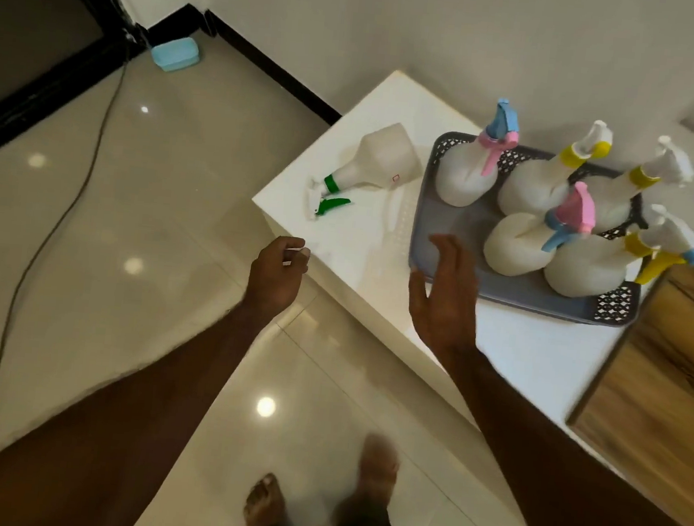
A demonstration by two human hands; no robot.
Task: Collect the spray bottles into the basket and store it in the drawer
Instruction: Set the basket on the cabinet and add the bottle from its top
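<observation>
Plastic and probably light, the green-trigger bottle (378,160) lies on the counter (360,238) beside the basket (444,246), so my empty, relaxed fingers (450,251) should take its narrow neck.

Five white plastic spray bottles (512,245) stand upright in a grey perforated plastic basket (545,296) on a glossy white cabinet top (364,239) — a sixth, green-triggered bottle (371,167) lies beside it. Left hand (279,271) loosely curled, right hand (445,297) open near the basket's rim.
</observation>
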